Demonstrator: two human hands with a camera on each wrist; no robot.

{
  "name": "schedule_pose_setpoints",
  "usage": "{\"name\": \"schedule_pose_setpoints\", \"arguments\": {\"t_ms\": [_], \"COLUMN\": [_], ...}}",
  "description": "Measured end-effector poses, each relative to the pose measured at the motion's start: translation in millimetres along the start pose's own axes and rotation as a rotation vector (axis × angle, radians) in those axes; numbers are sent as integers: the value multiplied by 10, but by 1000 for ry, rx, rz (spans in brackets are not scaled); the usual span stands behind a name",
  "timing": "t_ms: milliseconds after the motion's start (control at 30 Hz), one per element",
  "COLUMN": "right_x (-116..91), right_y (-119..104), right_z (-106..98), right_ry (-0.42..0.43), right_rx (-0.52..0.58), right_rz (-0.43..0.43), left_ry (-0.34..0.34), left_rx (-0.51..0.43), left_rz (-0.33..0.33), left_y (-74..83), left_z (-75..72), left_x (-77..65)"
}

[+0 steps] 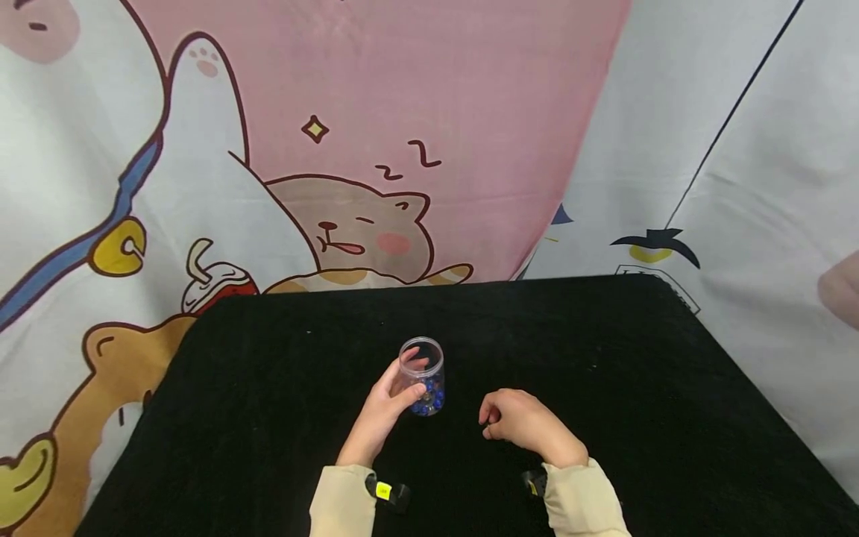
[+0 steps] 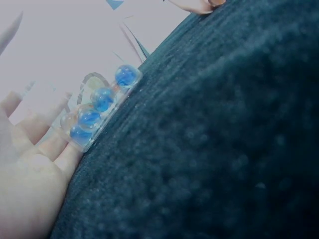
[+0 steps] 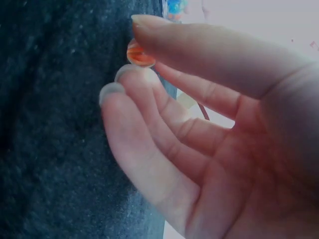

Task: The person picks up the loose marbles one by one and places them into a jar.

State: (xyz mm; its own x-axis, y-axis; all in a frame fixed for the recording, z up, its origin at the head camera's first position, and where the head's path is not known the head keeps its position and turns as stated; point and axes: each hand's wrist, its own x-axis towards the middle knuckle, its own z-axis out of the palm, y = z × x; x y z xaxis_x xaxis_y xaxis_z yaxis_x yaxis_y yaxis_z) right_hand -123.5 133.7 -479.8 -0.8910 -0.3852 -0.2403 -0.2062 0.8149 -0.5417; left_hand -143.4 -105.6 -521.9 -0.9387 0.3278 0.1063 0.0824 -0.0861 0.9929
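My left hand (image 1: 381, 415) grips a clear, open-topped jar (image 1: 436, 371) from its left side, thumb across the front and fingers behind it. Several clear marbles with blue swirls (image 2: 103, 99) lie at the bottom of the jar, which stands upright close on the black cloth. To the right of the jar, my right hand (image 1: 526, 420) hangs low over the cloth, fingers curled. In the right wrist view it pinches a marble with an orange swirl (image 3: 140, 56) between thumb and fingertips. That marble is hidden in the head view.
Black cloth (image 1: 268, 418) covers the table. Behind it hangs a curtain (image 1: 510, 112) with cartoon animals, and its folds come down at the table's back edge and both sides. A small part of another person's hand (image 1: 842, 289) shows at the far right.
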Motion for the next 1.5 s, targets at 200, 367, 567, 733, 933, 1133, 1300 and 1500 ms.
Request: {"name": "schedule_pose_setpoints", "arguments": {"t_ms": [200,367,567,733,933,1133,1300,1500], "right_x": [17,24,26,27,72,118,155,204], "right_y": [-5,20,26,2,-52,-152,-258,-366], "right_z": [10,8,-9,-59,-131,-190,-220,-245], "right_ry": [2,9,12,31,102,183,236,271], "right_rx": [-10,-5,37,93,138,195,245,268], "right_rz": [18,21,13,-16,-48,-55,-102,-143], "left_ry": [-12,-5,3,15,12,13,6,5], "left_rx": [-4,4,1,16,13,12,3,7], "left_rz": [-4,-7,10,12,19,16,24,30], "left_y": [198,182,12,-67,-68,-65,-81,-88], "left_z": [50,55,18,8,4,6,11,13], "left_x": [-75,-78,-19,4,4,10,5,0]}}
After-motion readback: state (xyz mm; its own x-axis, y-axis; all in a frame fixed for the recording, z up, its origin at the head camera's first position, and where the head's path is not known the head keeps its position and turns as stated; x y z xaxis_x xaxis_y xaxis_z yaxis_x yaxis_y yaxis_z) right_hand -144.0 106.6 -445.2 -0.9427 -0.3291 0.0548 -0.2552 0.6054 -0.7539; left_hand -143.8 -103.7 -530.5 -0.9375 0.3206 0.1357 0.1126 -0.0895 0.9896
